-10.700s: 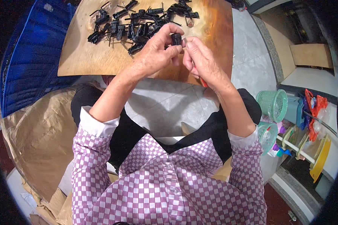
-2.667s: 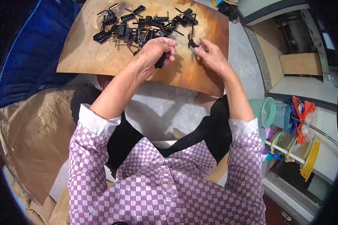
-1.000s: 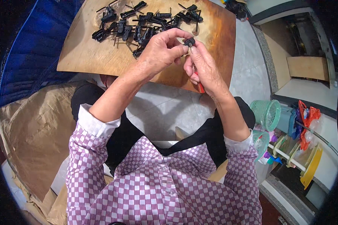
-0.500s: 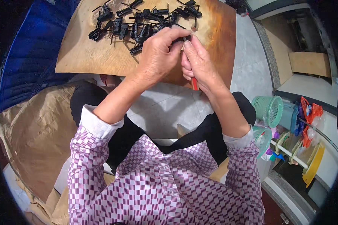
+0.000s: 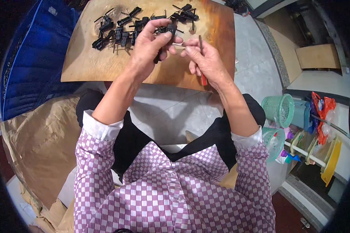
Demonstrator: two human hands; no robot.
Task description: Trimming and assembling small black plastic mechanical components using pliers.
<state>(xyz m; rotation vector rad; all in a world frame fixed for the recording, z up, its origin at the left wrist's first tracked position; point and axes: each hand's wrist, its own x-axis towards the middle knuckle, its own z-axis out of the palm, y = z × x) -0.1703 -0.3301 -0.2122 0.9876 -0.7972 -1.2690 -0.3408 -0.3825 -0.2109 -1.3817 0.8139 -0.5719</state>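
Observation:
Over the near part of the wooden board (image 5: 105, 70), my left hand (image 5: 146, 48) is closed on a small black plastic part (image 5: 172, 29), held between thumb and fingers. To its right, my right hand (image 5: 207, 62) wraps round a slim tool with a red handle (image 5: 203, 80); its dark narrow shaft sticks up past the fingers, and its kind is not clear. A thin light rod (image 5: 179, 45) spans the gap between the two hands, its right end at the right fingertips. Several similar black plastic parts with thin black strips (image 5: 124, 39) lie scattered on the far half of the board.
A blue quilted cover (image 5: 35, 58) hangs at the left, above crumpled brown paper (image 5: 46, 136). Green plastic baskets (image 5: 274, 108), a red plastic bag (image 5: 322, 132) and a yellow item (image 5: 331, 163) are at the right. Grey floor tiles (image 5: 163, 105) show below the board.
My hands have drawn slightly apart and the left one has turned, bringing the black part into view. The thin rod between them now shows. The right hand keeps the red-handled tool.

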